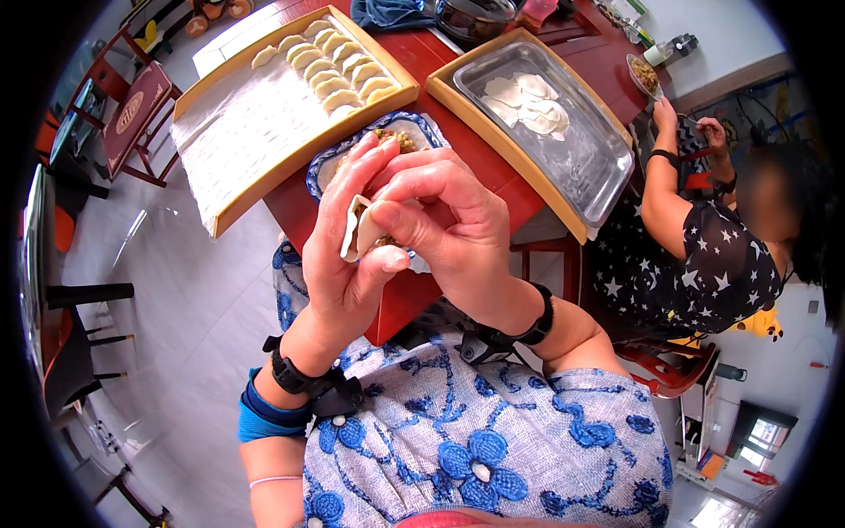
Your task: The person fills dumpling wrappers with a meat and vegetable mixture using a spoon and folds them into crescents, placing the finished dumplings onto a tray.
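Between both hands, above the table's near edge, is a dumpling point(362, 231), its pale wrapper folded partway around a brown-green filling that still shows. My left hand point(333, 233) cups it from the left, fingers closed around it. Thumb and fingers of my right hand point(453, 218) pinch the wrapper's edge from the other side. Just beyond the hands stands a blue-and-white dish point(430, 132) with chopped filling, largely hidden by my fingers. Rows of folded dumplings point(334, 70) lie on a white cloth in the wooden tray point(299, 163) at the far left.
Another wooden tray point(444, 97) at the far right holds a clear plastic pan point(585, 163) with flat round wrappers point(539, 110). A co-worker point(704, 238) in a star-patterned top sits at the right near a bowl of filling point(645, 74). Chairs point(132, 110) stand at the left.
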### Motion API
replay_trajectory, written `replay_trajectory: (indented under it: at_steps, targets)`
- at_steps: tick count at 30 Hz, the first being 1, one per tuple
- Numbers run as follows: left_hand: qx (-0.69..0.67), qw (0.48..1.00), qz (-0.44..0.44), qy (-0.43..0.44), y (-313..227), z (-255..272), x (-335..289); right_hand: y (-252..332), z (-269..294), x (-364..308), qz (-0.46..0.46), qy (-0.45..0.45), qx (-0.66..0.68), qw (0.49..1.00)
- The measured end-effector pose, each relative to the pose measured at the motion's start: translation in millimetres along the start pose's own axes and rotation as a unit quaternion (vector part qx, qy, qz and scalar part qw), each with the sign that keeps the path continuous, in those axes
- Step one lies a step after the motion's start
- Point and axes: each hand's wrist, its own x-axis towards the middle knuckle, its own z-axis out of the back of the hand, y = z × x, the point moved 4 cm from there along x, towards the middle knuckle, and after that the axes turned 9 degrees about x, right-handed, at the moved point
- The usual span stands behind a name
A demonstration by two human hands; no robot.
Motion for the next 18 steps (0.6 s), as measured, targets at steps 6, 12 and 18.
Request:
replay_trajectory:
  at_steps: [6,12,18]
  targets:
    - [0.257,0.958,-0.121,-0.038,-16,9,5,23,-3,2,0.097,0.052,-0.159,0.981]
    - [0.235,0.951,-0.157,-0.124,-13,9,0,-10,-15,-13,-0.101,0.043,0.196,0.974]
    - [0.217,0.959,-0.128,-0.130,-8,2,-4,-3,-18,-17,-0.069,0.075,0.039,0.994]
